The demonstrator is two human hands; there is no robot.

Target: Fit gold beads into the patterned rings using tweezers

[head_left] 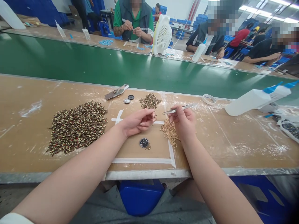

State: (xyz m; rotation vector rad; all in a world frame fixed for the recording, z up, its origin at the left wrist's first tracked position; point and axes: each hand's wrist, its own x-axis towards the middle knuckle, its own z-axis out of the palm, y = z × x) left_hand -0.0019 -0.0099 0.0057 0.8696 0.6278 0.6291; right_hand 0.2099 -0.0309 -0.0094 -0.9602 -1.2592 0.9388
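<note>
My left hand (137,122) is closed in a pinch on a tiny dark part, held just over the taped white square (142,160) on the brown bench. My right hand (183,119) grips metal tweezers (178,109) whose tips point left toward that part. Under my right hand lies a pile of small tan beads (169,132). A round black cap (144,142) sits inside the square near my left wrist. A big heap of brown, cream and red pieces (77,126) lies to the left. A smaller heap of dark gold parts (149,101) lies beyond my hands.
Two small round caps (129,99) and a metal tool (116,92) lie beyond the square. A tape roll (209,99) and white glue bottles with blue tips (254,98) stand right. A green conveyor belt (93,65) runs behind; people and a white fan (162,35) are across it.
</note>
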